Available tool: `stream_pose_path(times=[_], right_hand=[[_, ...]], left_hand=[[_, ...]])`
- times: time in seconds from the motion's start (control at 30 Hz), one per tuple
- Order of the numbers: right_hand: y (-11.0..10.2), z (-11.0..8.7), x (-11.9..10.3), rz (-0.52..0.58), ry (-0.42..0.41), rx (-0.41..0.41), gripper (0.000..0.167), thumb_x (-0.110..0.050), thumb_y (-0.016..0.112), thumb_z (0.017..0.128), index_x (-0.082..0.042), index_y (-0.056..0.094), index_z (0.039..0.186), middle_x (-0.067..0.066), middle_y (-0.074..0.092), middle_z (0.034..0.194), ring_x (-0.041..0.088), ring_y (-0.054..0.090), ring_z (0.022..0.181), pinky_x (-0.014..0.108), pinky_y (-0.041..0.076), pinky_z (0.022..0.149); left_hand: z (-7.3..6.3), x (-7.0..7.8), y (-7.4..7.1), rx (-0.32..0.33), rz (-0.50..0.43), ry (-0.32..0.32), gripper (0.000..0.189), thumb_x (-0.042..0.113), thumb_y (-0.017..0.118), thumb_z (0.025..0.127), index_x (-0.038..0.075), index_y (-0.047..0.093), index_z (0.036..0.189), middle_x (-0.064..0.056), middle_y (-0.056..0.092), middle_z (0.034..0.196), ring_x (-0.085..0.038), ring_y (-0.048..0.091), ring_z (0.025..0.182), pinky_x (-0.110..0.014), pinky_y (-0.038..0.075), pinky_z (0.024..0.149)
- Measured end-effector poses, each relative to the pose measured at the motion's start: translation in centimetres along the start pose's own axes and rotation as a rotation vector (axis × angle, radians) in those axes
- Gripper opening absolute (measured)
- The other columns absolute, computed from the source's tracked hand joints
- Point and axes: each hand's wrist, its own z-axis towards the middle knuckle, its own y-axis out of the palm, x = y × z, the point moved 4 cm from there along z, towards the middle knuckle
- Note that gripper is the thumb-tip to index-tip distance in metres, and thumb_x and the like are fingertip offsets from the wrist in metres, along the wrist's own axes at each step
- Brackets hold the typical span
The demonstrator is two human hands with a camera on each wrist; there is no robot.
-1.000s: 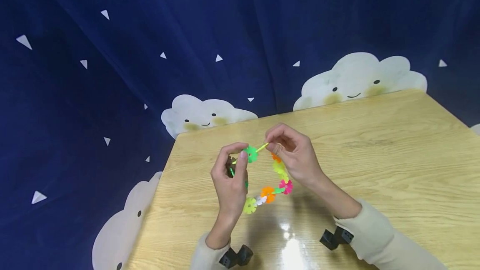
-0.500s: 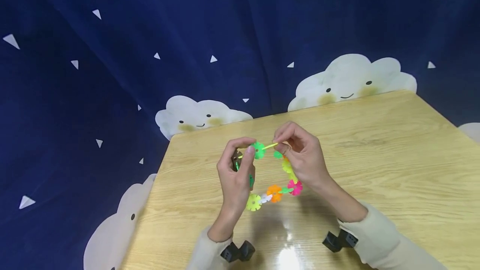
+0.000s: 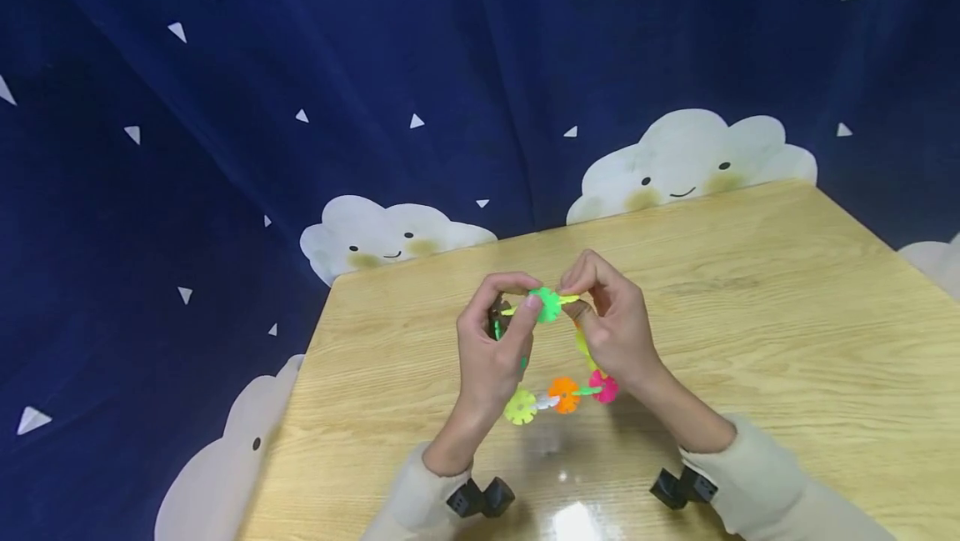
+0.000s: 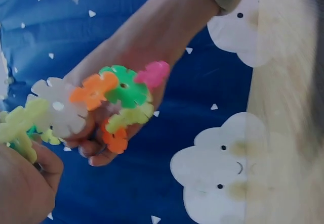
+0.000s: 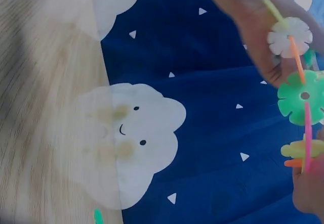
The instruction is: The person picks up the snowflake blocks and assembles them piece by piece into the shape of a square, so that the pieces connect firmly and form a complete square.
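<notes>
In the head view, my left hand (image 3: 491, 349) pinches a green flower-shaped plastic disc (image 3: 546, 305) between thumb and fingers. My right hand (image 3: 618, 328) pinches a yellow disc (image 3: 570, 299) set against that green one. Linked edge to edge, more discs form a loop hanging below the hands: a pale yellow disc (image 3: 521, 408), a white one, an orange disc (image 3: 564, 395), a thin green one and a pink disc (image 3: 603, 387). The left wrist view shows a white disc (image 4: 58, 107) and a green disc (image 4: 126, 86) of the chain. Fingers hide part of the loop.
Below the hands lies a wood-grain table (image 3: 750, 299). Behind it hangs a dark blue curtain (image 3: 420, 41) with white triangles and smiling clouds (image 3: 697, 162). Black cube-like devices (image 3: 480, 498) sit at both sleeve cuffs.
The hands have drawn closer together, so the yellow disc shows shorter beside the green one. Hands and chain have shifted right in the head view while the background slid left.
</notes>
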Motion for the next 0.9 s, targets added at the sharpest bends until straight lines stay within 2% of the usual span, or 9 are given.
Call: stream_pose_path(times=[0.07,0.13,0.17,0.33,0.53,0.63,0.77,0.9], right_hand=[[-0.1,-0.1,-0.2,-0.046,-0.032,0.0,0.027,0.032,0.06,0.081,0.005,0.055,0.085,0.008,0.055,0.085,0.018,0.057,0.087,0.026,0.052,0.088],[-0.3,-0.1,-0.6,-0.102,-0.071,-0.005,0.028,0.031,0.062,0.08,0.004,0.055,0.085,0.008,0.058,0.089,0.018,0.058,0.089,0.026,0.051,0.089],[-0.3,0.0,-0.8,-0.138,-0.094,-0.013,0.028,0.03,0.063,0.08,0.003,0.055,0.085,0.008,0.059,0.091,0.018,0.059,0.092,0.027,0.051,0.09],[-0.2,0.3,-1.7,-0.287,-0.221,-0.064,0.028,0.027,0.065,0.08,0.001,0.056,0.085,0.007,0.067,0.096,0.02,0.066,0.095,0.024,0.053,0.092],[0.3,0.3,-2.1,-0.377,-0.318,-0.077,0.029,0.03,0.049,0.082,0.001,0.052,0.08,0.007,0.067,0.089,0.021,0.068,0.086,0.018,0.056,0.082],[0.5,0.4,-2.2,-0.417,-0.378,-0.082,0.029,0.026,0.038,0.08,0.002,0.053,0.08,0.008,0.064,0.086,0.018,0.062,0.078,0.012,0.047,0.067],[0.8,0.5,-2.6,-0.487,-0.468,-0.088,0.033,0.017,0.027,0.072,0.002,0.055,0.079,0.009,0.057,0.08,0.014,0.048,0.069,0.015,0.03,0.056],[1.2,0.4,-2.8,-0.561,-0.525,-0.078,0.036,0.015,0.023,0.065,0.003,0.055,0.079,0.009,0.052,0.078,0.016,0.043,0.069,0.018,0.032,0.057]], left_hand=[[0.1,0.4,0.2,0.009,0.054,0.023,0.016,0.01,0.063,0.1,0.002,0.068,0.113,-0.008,0.056,0.071,-0.01,0.038,0.043,-0.022,0.033,0.038],[0.1,0.7,0.2,0.032,0.1,0.029,0.016,0.012,0.065,0.099,0.004,0.07,0.113,-0.01,0.062,0.083,-0.01,0.04,0.048,-0.022,0.035,0.043],[0.1,0.7,0.2,0.04,0.11,0.023,0.017,0.013,0.066,0.099,0.005,0.07,0.113,-0.01,0.063,0.088,-0.01,0.041,0.05,-0.021,0.036,0.045],[0.1,0.7,-0.2,0.076,0.128,-0.022,0.017,0.014,0.067,0.098,0.006,0.071,0.112,-0.008,0.067,0.097,-0.01,0.047,0.056,-0.019,0.039,0.05],[-0.3,0.3,-0.4,0.082,0.123,-0.05,0.016,0.014,0.067,0.098,0.005,0.07,0.111,-0.007,0.065,0.094,-0.009,0.047,0.055,-0.018,0.037,0.049],[-0.4,0.2,-0.4,0.083,0.125,-0.053,0.014,0.014,0.068,0.098,0.006,0.07,0.11,-0.007,0.066,0.095,-0.009,0.052,0.058,-0.018,0.039,0.05],[-0.5,0.3,-0.4,0.095,0.135,-0.039,0.013,0.013,0.069,0.098,0.006,0.07,0.108,-0.007,0.066,0.092,-0.009,0.053,0.058,-0.019,0.04,0.05],[-0.6,0.4,-0.2,0.112,0.153,-0.008,0.011,0.011,0.069,0.098,0.004,0.07,0.107,-0.009,0.065,0.086,-0.009,0.047,0.055,-0.018,0.038,0.048]])
